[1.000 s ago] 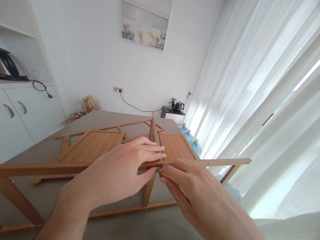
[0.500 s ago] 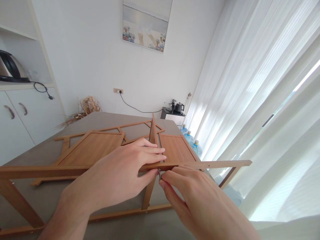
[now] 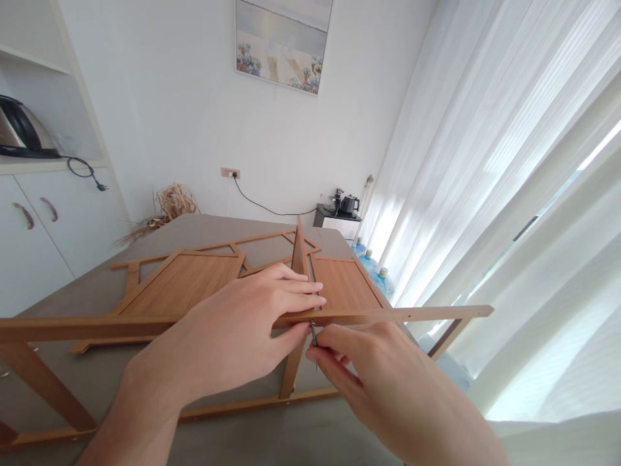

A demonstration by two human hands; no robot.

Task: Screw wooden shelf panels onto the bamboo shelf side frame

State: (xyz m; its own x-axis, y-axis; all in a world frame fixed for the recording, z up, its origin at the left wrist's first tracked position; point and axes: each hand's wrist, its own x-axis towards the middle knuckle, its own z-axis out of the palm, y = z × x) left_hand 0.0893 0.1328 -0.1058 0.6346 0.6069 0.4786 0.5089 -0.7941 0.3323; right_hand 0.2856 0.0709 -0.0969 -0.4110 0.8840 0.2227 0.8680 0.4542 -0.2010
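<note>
A long wooden rail (image 3: 363, 316) of a frame runs across in front of me. My left hand (image 3: 247, 317) grips it near the middle, fingers over the top and thumb on the near side. At that spot, my right hand (image 3: 369, 356) pinches a thin dark metal rod that looks like a hex key (image 3: 314, 336). Its upper end meets the near face of the rail beside my left thumb; whether it sits in a screw head cannot be made out. A wooden upright (image 3: 291, 369) joins this rail to a lower rail (image 3: 252, 406). Behind my fingers, a narrow wooden piece (image 3: 299, 252) stands up.
Flat wooden panels (image 3: 187, 281) (image 3: 344, 281) and an open wooden frame (image 3: 262, 237) lie on the grey-covered table (image 3: 213, 226). Curtains (image 3: 451, 213) hang on the right, above several water bottles (image 3: 382, 279). A kettle (image 3: 22, 129) stands in the left cabinet.
The rod in my right hand now hangs more upright, and more of its length shows below my fingertips. My right fingers have shifted slightly. My left hand keeps its grip; the view has moved a little.
</note>
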